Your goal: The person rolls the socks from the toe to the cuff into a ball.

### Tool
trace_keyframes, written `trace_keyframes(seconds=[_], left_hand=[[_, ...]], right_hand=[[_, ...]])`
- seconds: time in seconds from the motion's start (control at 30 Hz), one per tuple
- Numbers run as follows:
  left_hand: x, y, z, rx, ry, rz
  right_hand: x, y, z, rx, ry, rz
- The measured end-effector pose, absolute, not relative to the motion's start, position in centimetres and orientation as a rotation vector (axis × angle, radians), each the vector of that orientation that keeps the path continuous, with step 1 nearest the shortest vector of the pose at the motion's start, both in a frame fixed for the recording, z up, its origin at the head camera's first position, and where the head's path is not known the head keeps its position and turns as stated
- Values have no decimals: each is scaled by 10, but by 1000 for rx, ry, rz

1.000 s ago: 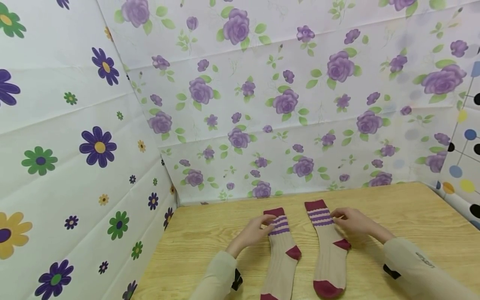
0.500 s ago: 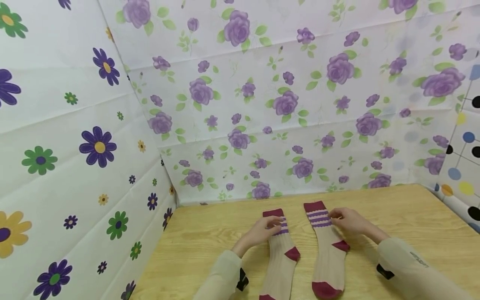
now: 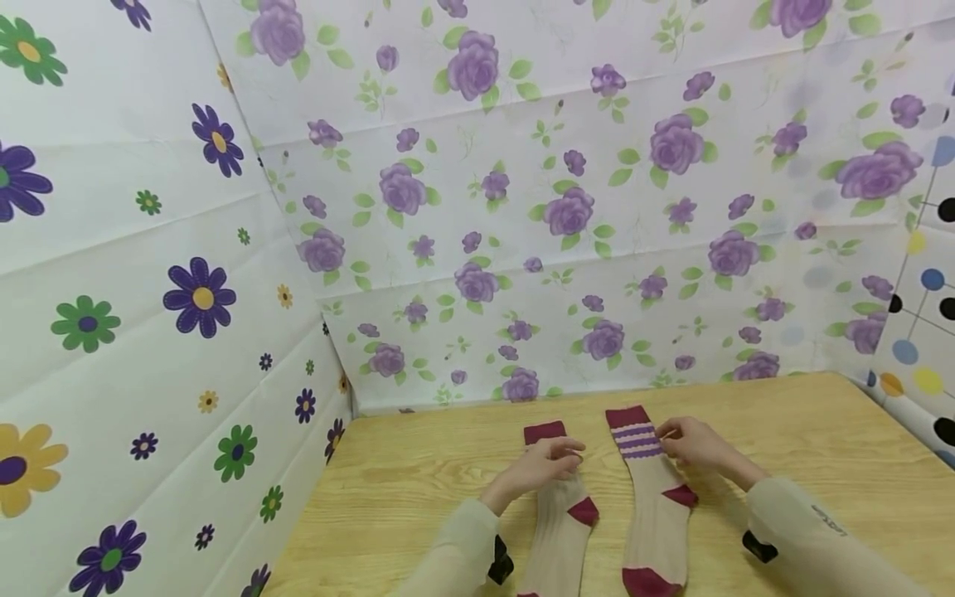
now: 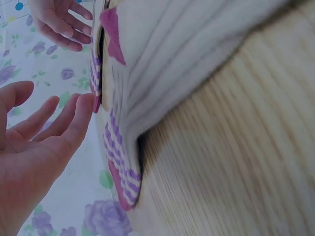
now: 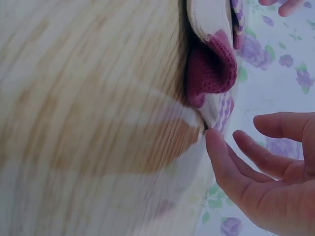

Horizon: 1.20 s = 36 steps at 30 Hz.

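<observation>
A ribbed beige sock [image 3: 660, 518] with maroon cuff, heel and toe and purple stripes lies flat on a wooden table [image 3: 410, 473]. Just right of that sock's stripes is the right hand [image 3: 697, 444], fingers loosely bent and apart, holding nothing; whether they touch it, I cannot tell. Left of that sock lies a matching sock [image 3: 558, 539], the left hand [image 3: 541, 468] above it, fingers slightly parted. Behind that sock hangs a purple-flowered sheet [image 3: 448, 274].

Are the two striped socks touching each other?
Apart: the head view shows a strip of wooden tabletop between the left sock and right sock.
</observation>
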<state>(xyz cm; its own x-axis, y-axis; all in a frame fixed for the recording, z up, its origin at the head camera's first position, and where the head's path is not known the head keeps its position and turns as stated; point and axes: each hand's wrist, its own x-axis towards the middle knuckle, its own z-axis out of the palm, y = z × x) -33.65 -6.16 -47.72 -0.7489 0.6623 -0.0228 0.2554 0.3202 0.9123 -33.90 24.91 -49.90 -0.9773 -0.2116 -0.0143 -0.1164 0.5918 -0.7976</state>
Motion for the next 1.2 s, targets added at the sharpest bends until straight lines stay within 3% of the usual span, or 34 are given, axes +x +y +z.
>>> trace_keyframes(seconds=[1.2], left_hand=[[-319,4,-486,158,1767,1655]], right_hand=[[-348,233,-509,-18,2578,-1475]])
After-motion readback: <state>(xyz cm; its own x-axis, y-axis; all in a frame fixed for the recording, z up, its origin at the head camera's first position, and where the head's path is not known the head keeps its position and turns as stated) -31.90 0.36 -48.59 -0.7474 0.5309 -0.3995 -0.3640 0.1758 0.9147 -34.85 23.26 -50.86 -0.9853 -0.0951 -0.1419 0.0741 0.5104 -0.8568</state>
